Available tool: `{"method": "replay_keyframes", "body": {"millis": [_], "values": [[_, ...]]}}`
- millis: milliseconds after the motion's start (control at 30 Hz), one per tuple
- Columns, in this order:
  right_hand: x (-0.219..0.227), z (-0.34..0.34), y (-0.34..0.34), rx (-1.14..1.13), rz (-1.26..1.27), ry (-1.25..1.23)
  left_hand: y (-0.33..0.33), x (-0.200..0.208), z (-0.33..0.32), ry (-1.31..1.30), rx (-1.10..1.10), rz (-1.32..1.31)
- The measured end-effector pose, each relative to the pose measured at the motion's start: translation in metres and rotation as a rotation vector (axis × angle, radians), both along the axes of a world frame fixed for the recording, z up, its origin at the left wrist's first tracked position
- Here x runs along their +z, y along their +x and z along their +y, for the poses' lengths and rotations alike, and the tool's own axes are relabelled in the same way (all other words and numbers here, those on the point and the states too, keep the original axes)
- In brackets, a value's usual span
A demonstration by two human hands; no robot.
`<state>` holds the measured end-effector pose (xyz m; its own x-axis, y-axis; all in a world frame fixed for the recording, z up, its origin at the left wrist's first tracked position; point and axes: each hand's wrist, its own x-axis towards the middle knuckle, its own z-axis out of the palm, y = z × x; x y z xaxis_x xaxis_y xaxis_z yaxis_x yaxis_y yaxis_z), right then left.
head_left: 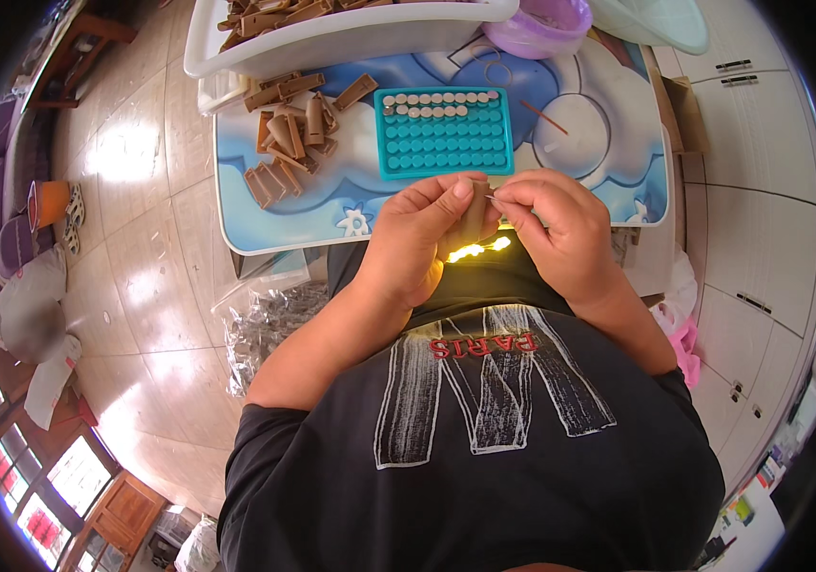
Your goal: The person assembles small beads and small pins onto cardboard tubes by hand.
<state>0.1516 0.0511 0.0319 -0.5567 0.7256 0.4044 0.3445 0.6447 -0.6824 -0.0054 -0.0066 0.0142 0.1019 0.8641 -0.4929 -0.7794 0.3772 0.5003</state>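
My left hand [410,234] is closed around a brown tube-shaped piece [474,215], held upright above the table's near edge. Glowing yellow string lights [480,250] hang just below the piece, partly behind my fingers. My right hand [560,217] pinches a thin pale object against the upper end of the piece; most of it is covered by the fingertips, so its kind is not visible. Beyond my hands lies a turquoise tray [392,164] with rows of round pockets. Small pale discs [427,99] fill its far rows.
Loose brown pieces [289,133] are heaped on the blue-and-white table [236,214]. A white bin [351,33] of similar pieces stands behind, beside a purple bowl [541,29]. A thin brown stick [543,117] lies right of the tray. A plastic bag [269,329] sits below left.
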Motion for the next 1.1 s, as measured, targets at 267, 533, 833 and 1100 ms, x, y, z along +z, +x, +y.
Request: {"method": "replay_keyframes", "body": {"millis": [267,533,833,1100], "values": [[0.0,-0.002,0.0,0.021,-0.054,0.157,0.002,-0.008,-0.003,0.069,-0.063,0.056],[-0.006,-0.001,0.002,0.008,-0.021,0.159,0.003,-0.007,-0.002,-0.001,-0.026,-0.041],[-0.014,-0.002,0.003,0.031,-0.016,0.143,0.006,-0.013,-0.002,0.007,-0.032,-0.031],[-0.019,-0.007,0.028,0.21,0.4,-0.973,0.008,-0.001,-0.004,0.088,-0.289,0.013]]}}
